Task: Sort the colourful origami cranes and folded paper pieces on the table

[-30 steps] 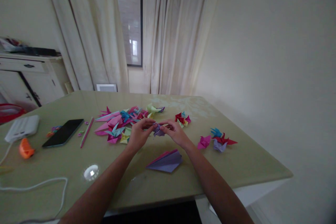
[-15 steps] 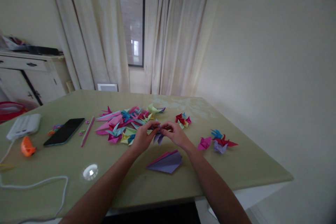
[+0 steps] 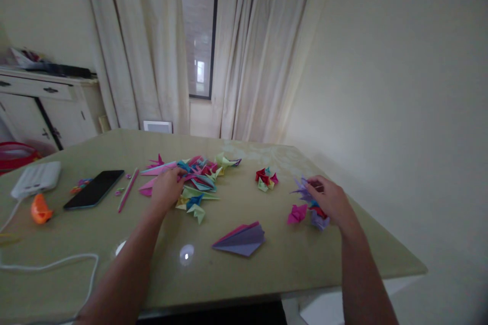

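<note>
My right hand (image 3: 331, 202) pinches a purple paper crane (image 3: 303, 191) by one side, above a small cluster at the table's right. In that cluster lie a magenta folded piece (image 3: 297, 214), a lavender one (image 3: 319, 220) and red and blue ones partly hidden under my hand. My left hand (image 3: 170, 188) reaches into the pile of colourful folded paper (image 3: 208, 170), its fingers curled down among the pieces; what they grip, if anything, is hidden. Between my arms lies a flat-folded purple and pink paper (image 3: 242, 239).
Another small cluster of folded paper (image 3: 267, 179) sits right of the pile. Leftward are a pink pencil (image 3: 128, 190), a black phone (image 3: 95, 189), an orange object (image 3: 40, 209), a white device (image 3: 36, 180) and its cable (image 3: 49, 259). The table's right edge borders a wall.
My hands have parted from the middle. The right hand has carried the purple crane rightward to the cluster; the left hand has moved left onto the pile.
</note>
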Tool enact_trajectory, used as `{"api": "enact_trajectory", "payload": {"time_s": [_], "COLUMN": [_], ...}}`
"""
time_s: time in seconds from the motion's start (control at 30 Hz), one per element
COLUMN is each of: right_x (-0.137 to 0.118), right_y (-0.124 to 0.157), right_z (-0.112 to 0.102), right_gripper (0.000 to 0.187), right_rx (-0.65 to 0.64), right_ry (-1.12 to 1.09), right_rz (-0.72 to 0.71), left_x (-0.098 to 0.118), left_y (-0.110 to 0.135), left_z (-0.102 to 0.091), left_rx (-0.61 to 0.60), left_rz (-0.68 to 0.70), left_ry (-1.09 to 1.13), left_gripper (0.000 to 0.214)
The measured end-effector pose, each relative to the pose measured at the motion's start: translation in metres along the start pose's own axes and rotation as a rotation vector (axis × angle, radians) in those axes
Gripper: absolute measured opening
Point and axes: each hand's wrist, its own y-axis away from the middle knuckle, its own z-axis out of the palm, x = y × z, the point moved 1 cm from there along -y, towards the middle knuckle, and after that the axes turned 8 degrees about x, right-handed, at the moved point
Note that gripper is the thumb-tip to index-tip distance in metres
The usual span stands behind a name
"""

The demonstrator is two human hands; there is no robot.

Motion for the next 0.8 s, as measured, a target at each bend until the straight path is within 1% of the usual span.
{"api": "enact_trajectory", "payload": {"time_s": [0.07,0.13,0.2,0.27,0.33,0.37,0.4,0.47,0.53,0.57,0.6,0.67,0.73,0.8], "right_x": [0.019,0.031,0.034,0.024,0.002,-0.013,-0.029,-0.064,-0.098,-0.113,-0.126,-0.144,-0.154,-0.158], "right_y": [0.000,-0.001,-0.002,-0.003,-0.003,-0.002,-0.001,0.003,0.009,0.011,0.014,0.017,0.020,0.022], "right_z": [-0.015,-0.022,-0.022,-0.016,-0.003,0.006,0.016,0.040,0.066,0.079,0.092,0.114,0.131,0.142], "right_gripper": [0.024,0.022,0.023,0.026,0.028,0.029,0.029,0.028,0.028,0.031,0.035,0.044,0.050,0.053], "right_rx": [-0.003,-0.038,-0.044,0.012,0.069,0.075,0.052,-0.052,-0.223,-0.287,-0.336,-0.396,-0.421,-0.416], "right_ry": [0.111,0.203,0.295,0.367,0.363,0.319,0.246,0.033,-0.183,-0.265,-0.312,-0.345,-0.373,-0.464], "right_rz": [0.033,0.068,0.089,0.067,0.002,-0.042,-0.089,-0.187,-0.295,-0.314,-0.307,-0.246,-0.163,-0.104], "left_x": [0.003,0.011,0.019,0.024,0.026,0.026,0.027,0.030,0.037,0.042,0.048,0.060,0.072,0.084], "left_y": [0.002,0.006,0.011,0.015,0.018,0.018,0.018,0.017,0.018,0.019,0.021,0.026,0.033,0.041], "left_z": [0.004,0.010,0.015,0.019,0.021,0.021,0.021,0.020,0.019,0.019,0.019,0.020,0.022,0.024], "left_rx": [-0.132,-0.248,-0.288,-0.267,-0.239,-0.220,-0.192,-0.108,-0.010,0.039,0.087,0.176,0.241,0.249], "left_rz": [0.091,0.190,0.264,0.298,0.315,0.321,0.327,0.351,0.394,0.416,0.431,0.422,0.359,0.273], "left_ry": [0.035,0.079,0.041,-0.053,-0.118,-0.129,-0.127,-0.086,-0.007,0.044,0.106,0.255,0.404,0.550], "left_gripper": [0.026,0.024,0.024,0.022,0.019,0.019,0.019,0.018,0.017,0.017,0.017,0.019,0.019,0.015]}}
